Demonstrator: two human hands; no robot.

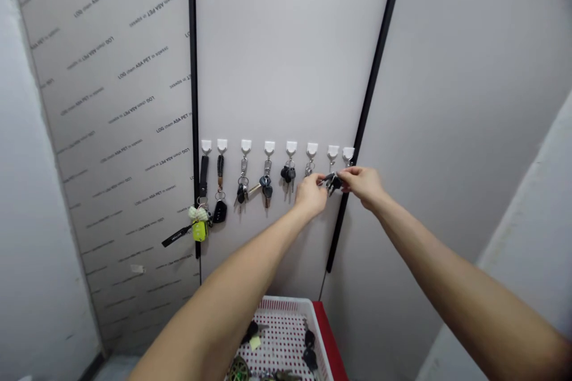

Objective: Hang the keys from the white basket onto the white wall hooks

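Observation:
Both my arms reach up to a row of white wall hooks (pixel 290 147) on a pale panel. My left hand (pixel 310 193) and my right hand (pixel 363 183) are closed in a pinch on a dark bunch of keys (pixel 332 181) held between them, just below the two rightmost hooks (pixel 333 150). Several other key bunches hang from the hooks to the left, among them a black fob (pixel 219 212) and a yellow-green tag (pixel 199 230).
A white perforated basket (pixel 290 309) with a red side sits low in front of me, with several keys in it. A black vertical strip (pixel 193 101) and a slanted black strip (pixel 370 101) divide the wall panels.

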